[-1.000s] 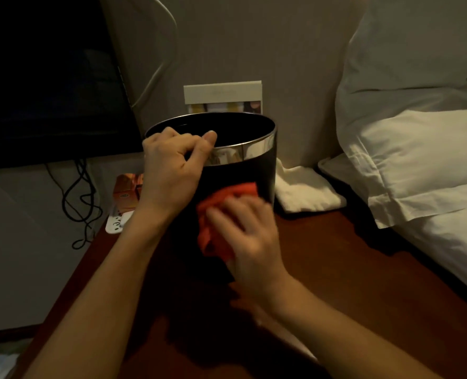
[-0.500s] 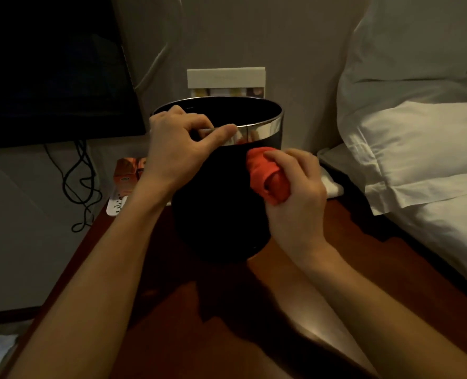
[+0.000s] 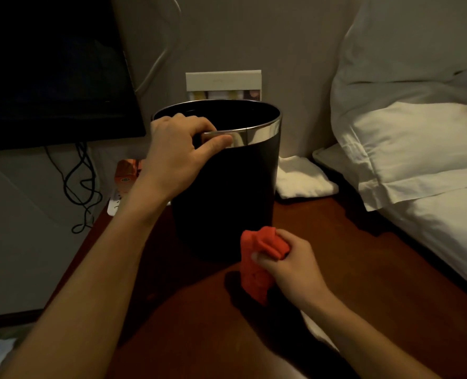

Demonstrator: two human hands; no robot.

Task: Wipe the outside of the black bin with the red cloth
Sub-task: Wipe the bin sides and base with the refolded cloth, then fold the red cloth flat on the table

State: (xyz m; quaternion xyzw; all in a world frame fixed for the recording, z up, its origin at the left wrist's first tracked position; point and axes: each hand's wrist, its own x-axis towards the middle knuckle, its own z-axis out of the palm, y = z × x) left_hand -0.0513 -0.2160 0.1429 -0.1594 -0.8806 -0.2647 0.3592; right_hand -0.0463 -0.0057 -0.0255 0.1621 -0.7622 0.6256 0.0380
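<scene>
Dim, warm light (wide-angle edge distortion)

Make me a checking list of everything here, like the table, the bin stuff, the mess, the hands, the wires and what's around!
Surface: dark reddish wooden table.
Job's things: black bin stands upright on the table, with a shiny metal band at its rim; red cloth is low, near the bin's base.
Clutter: folded white towel beside the bin; orange packet behind the left arm.
Hands: left hand grips the bin's rim; right hand holds the red cloth.
Cables: black cables hang below the dark screen.
Surroundings: white pillows, card against the wall.
</scene>
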